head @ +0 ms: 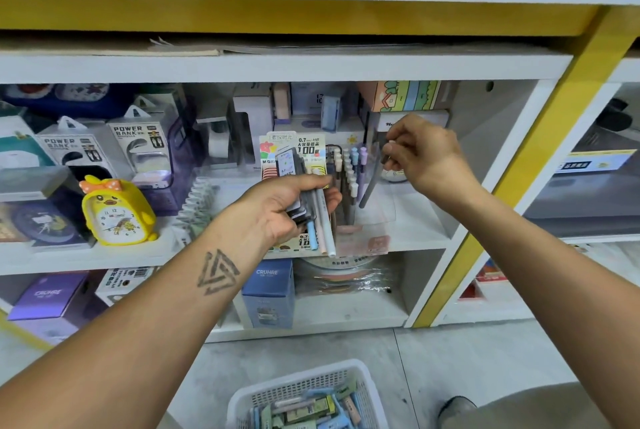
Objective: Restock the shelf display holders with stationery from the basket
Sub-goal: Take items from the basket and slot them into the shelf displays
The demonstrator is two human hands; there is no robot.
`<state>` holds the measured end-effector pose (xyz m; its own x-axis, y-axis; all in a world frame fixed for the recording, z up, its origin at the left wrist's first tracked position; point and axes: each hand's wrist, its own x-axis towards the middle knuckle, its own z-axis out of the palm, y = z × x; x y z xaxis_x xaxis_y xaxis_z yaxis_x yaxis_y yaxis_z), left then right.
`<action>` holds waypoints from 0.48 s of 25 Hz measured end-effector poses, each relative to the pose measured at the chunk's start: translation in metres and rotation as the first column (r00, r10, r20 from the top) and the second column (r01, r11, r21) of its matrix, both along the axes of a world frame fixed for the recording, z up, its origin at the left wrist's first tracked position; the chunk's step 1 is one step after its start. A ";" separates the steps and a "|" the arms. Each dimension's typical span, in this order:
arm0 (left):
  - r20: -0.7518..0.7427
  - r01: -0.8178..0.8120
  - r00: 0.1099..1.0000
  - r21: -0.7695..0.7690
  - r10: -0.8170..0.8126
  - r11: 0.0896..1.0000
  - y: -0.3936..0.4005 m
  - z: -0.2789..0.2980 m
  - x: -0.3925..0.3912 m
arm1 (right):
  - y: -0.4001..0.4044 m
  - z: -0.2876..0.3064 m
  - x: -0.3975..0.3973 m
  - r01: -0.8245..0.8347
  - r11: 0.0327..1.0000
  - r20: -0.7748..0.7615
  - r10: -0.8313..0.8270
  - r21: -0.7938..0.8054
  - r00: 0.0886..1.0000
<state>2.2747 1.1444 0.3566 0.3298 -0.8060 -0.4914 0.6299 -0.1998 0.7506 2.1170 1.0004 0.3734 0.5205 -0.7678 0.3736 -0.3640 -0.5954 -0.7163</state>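
My left hand (277,206) grips a bundle of stationery (313,217): several pastel pens and flat lead cases, held in front of the shelf. My right hand (426,154) pinches a grey pen (370,182) by its top end, the pen hanging down over the clear display holder (375,217). That holder stands on the middle shelf and carries rows of pastel pens (349,168) upright. A white plastic basket (304,397) with several more stationery packs sits on the floor below.
A yellow duck alarm clock (116,212) and power bank boxes (138,148) stand left on the same shelf. A lead-refill display card (301,148) rises behind my left hand. Blue boxes (268,293) fill the lower shelf. A yellow shelf post (512,168) is at right.
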 end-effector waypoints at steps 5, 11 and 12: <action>0.024 -0.016 1.000 0.013 0.016 1.000 -0.001 -0.001 0.005 | -0.002 0.003 -0.001 -0.035 0.999 -0.068 0.037 0.021 0.997; 0.002 -0.020 1.000 0.021 0.020 1.000 0.000 -0.001 0.003 | 0.001 0.000 -0.005 -0.044 0.993 -0.129 0.030 -0.107 0.991; -0.003 -0.020 1.000 0.017 0.020 1.000 0.000 -0.001 0.003 | 0.002 0.001 -0.005 -0.053 0.995 -0.140 0.040 -0.090 0.989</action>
